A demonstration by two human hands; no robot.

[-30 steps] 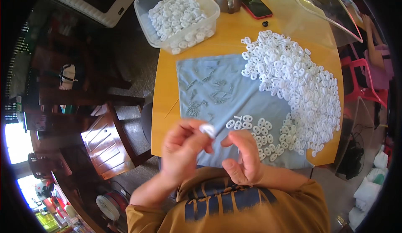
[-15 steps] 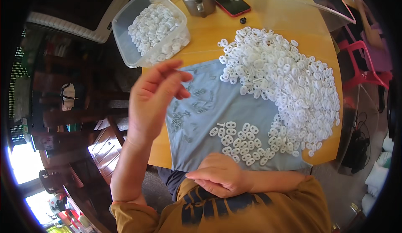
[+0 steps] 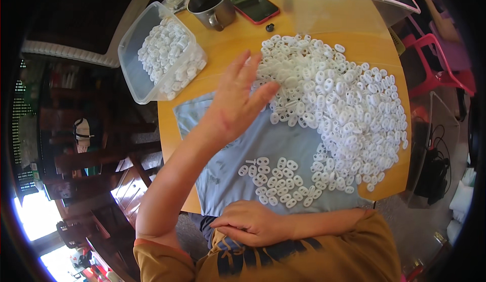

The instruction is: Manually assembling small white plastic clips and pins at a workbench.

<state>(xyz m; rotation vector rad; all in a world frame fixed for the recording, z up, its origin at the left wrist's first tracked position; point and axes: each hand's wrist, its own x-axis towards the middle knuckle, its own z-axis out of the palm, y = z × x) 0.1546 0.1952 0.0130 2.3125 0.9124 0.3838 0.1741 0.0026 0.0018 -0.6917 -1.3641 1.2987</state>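
White pile of pieces (image 3: 349, 115) right of both hands (image 3: 234, 99) (image 3: 253, 223), left contact unclear.

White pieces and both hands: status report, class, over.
Left hand open, at left edge of piled white pieces. Right hand loosely curled near cloth. Left forearm hides part of cloth.

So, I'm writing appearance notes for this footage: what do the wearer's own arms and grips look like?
The left grip and right grip are bare human hands, with no gloves or wristwear visible. The forearms are bare too. Both sleeves are short and mustard-brown; the left one has an orange edge.
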